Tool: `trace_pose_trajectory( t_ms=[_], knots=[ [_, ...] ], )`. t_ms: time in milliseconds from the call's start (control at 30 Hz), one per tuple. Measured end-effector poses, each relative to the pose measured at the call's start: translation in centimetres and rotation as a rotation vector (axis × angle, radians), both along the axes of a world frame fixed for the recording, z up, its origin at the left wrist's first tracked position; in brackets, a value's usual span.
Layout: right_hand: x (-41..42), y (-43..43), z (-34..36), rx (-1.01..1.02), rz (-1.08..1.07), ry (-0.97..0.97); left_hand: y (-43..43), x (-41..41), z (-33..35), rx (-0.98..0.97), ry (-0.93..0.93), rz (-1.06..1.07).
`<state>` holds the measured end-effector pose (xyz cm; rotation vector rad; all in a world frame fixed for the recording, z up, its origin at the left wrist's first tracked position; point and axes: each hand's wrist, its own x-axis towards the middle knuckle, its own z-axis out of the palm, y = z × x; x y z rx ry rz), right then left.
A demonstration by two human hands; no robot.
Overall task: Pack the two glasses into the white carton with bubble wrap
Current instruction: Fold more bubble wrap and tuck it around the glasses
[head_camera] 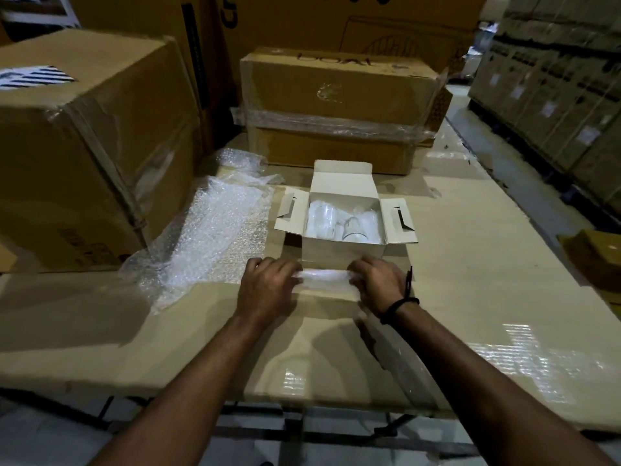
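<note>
The white carton [342, 252] stands open on the cardboard-covered table, its back and side flaps spread. Inside lie a clear glass [353, 227] and a bundle wrapped in bubble wrap [319, 216] beside it. Just in front of the carton, my left hand [268, 287] and my right hand [378, 284] each grip one end of a rolled piece of bubble wrap [324, 280] lying flat on the table. What the roll contains is hidden. A large loose sheet of bubble wrap [215, 237] is spread to the carton's left.
A big brown box [84, 146] stands at the left and a film-wrapped brown box [339, 105] right behind the carton. Stacked cartons line the right aisle [554, 95]. A small brown box [598, 257] sits at the table's right edge.
</note>
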<state>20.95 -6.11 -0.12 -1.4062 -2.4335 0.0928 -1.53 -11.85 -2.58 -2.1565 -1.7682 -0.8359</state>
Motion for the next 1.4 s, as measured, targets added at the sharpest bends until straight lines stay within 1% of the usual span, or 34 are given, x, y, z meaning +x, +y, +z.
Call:
trace_pose_trajectory(
  t_ms=[33, 100, 167, 233, 267, 367, 467, 500, 600, 633, 667, 733, 767, 867, 933, 967, 1000, 1067, 1100, 1167, 1267, 1333, 1400],
  knots=[
    [-0.1, 0.3, -0.1, 0.084, 0.007, 0.038, 0.1, -0.1, 0.0, 0.047, -0.003, 0.002],
    [-0.5, 0.4, -0.7, 0.159, 0.022, 0.030, 0.1, -0.3, -0.6, 0.047, 0.004, -0.007],
    [-0.7, 0.3, -2.0, 0.141, 0.053, -0.045, 0.1, -0.9, -1.8, -0.074, 0.022, -0.025],
    [-0.6, -0.1, -3.4, 0.041, 0.104, -0.102, -0.2, -1.7, -2.9, -0.257, 0.002, -0.050],
    [-0.4, -0.5, -3.7, -0.026, 0.121, -0.126, -0.3, -2.1, -3.1, -0.313, -0.001, -0.066],
    [0.5, -0.7, -4.0, -0.170, 0.165, -0.136, -0.1, -2.8, -2.6, -0.410, 0.028, -0.117],
    [1.1, -0.6, -3.1, -0.358, 0.031, 0.032, 0.6, -2.7, -1.8, -0.459, 0.135, -0.111],
    [1.4, -0.5, -2.8, -0.388, -0.001, 0.057, 0.8, -2.6, -1.8, -0.454, 0.155, -0.105],
    [1.7, -0.2, -2.3, -0.367, -0.102, 0.206, 1.0, -2.5, -2.1, -0.426, 0.136, -0.109],
    [1.5, -0.2, -2.2, -0.367, -0.137, 0.204, 1.1, -2.5, -2.3, -0.417, 0.138, -0.118],
    [1.0, -0.1, -2.3, -0.328, -0.168, 0.131, 1.2, -2.5, -2.4, -0.417, 0.132, -0.121],
    [0.1, 0.1, -2.7, -0.119, -0.215, -0.081, 1.4, -2.3, -2.3, -0.421, 0.103, -0.124],
    [-0.4, -0.1, -2.7, -0.056, -0.223, -0.135, 1.6, -2.2, -2.3, -0.402, 0.091, -0.129],
    [-0.6, -0.6, -3.1, 0.020, -0.097, -0.266, 2.1, -2.0, -2.2, -0.405, 0.113, -0.132],
    [0.0, -0.8, -3.7, -0.017, -0.015, -0.371, 2.3, -1.9, -2.3, -0.416, 0.118, -0.141],
    [0.3, -0.9, -3.8, -0.025, 0.001, -0.390, 2.4, -2.0, -2.5, -0.414, 0.124, -0.135],
    [0.5, -0.6, -3.6, -0.047, 0.016, -0.387, 2.4, -1.9, -2.5, -0.427, 0.118, -0.131],
    [0.4, 0.7, -2.3, -0.057, 0.009, -0.279, 2.8, -1.7, -3.1, -0.333, 0.058, -0.158],
    [0.5, 1.3, -1.4, -0.035, 0.018, -0.227, 3.0, -1.6, -3.2, -0.248, 0.002, -0.187],
    [0.8, 2.9, 0.9, 0.066, 0.019, -0.101, 3.4, -1.2, -2.6, -0.140, -0.143, -0.192],
    [1.5, 6.4, 5.0, 0.090, 0.031, 0.005, 4.6, -0.3, -0.2, -0.042, -0.319, -0.122],
    [1.4, 9.6, 6.7, 0.085, 0.040, 0.017, 5.7, 0.5, 1.4, 0.013, -0.349, -0.102],
    [0.9, 13.1, 7.6, 0.085, 0.058, 0.016, 7.1, 1.5, 2.7, 0.025, -0.329, -0.092]
  ],
)
